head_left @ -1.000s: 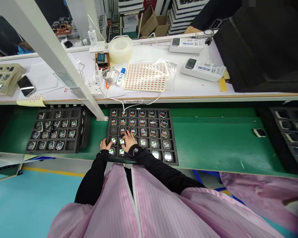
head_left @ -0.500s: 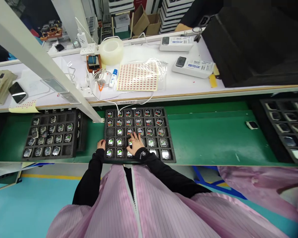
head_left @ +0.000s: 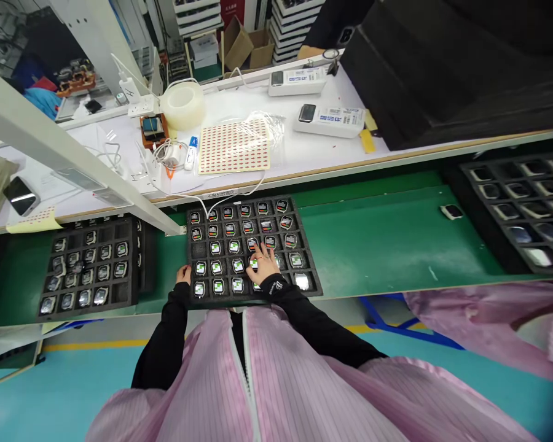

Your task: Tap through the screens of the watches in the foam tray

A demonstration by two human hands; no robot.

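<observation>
A black foam tray (head_left: 196,250) holds rows of square smartwatches in its compartments. Several near the left and front, such as the lit smartwatch (head_left: 234,246), show white-and-green screens; those in the back rows show dark screens with coloured marks. My left hand (head_left: 183,274) holds the tray's left edge, its fingers curled against the side. Over the tray's middle-right, my right hand (head_left: 263,265) is open, fingers spread and fingertips at a watch (head_left: 252,244) in the middle row. That hand partly covers watches in the two front rows.
More watch trays stand on the green bench (head_left: 373,245): a left tray (head_left: 128,294) and a right tray (head_left: 486,230). A loose watch (head_left: 451,212) lies near the right one. The white shelf (head_left: 239,101) behind bears tape (head_left: 183,105), a sticker sheet (head_left: 235,147) and a slanting post (head_left: 74,150).
My right hand has moved about one column rightward over the tray. A watch in the middle row now shows a white-and-green screen. My left hand stays at the edge; the view has shifted.
</observation>
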